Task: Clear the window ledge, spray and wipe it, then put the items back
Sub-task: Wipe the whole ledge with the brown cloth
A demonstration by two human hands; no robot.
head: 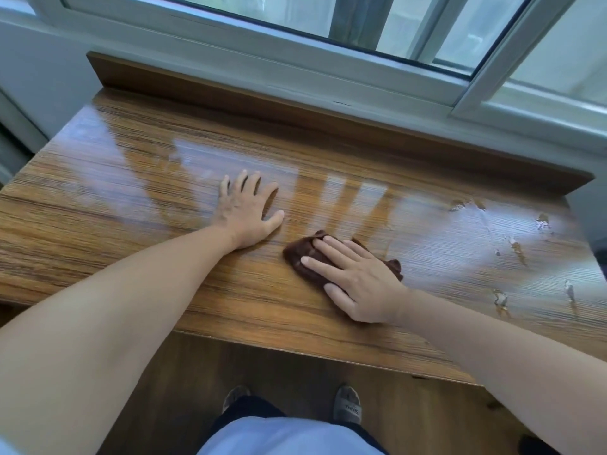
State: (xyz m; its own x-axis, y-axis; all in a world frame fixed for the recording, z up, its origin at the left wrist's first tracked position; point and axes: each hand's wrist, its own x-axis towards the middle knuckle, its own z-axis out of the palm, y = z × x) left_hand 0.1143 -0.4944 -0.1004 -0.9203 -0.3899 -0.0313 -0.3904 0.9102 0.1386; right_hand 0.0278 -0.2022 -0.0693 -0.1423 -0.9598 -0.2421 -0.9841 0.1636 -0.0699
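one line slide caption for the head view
Right hand presses a brown cloth on the wet wooden ledge; left hand rests flat.

The wooden window ledge point(138, 205) lies bare across its left stretch and along the near edge, giving a hand open passage there. At the middle, the left hand point(248, 213) lies flat with fingers spread, and just to its right the right hand point(356, 284) presses flat on a brown cloth point(302, 254), the two blocking the centre. Wet patches point(512, 244) sit on the right part. A raised wooden back strip point(230, 90) and the window frame point(295, 60) wall off the far side.
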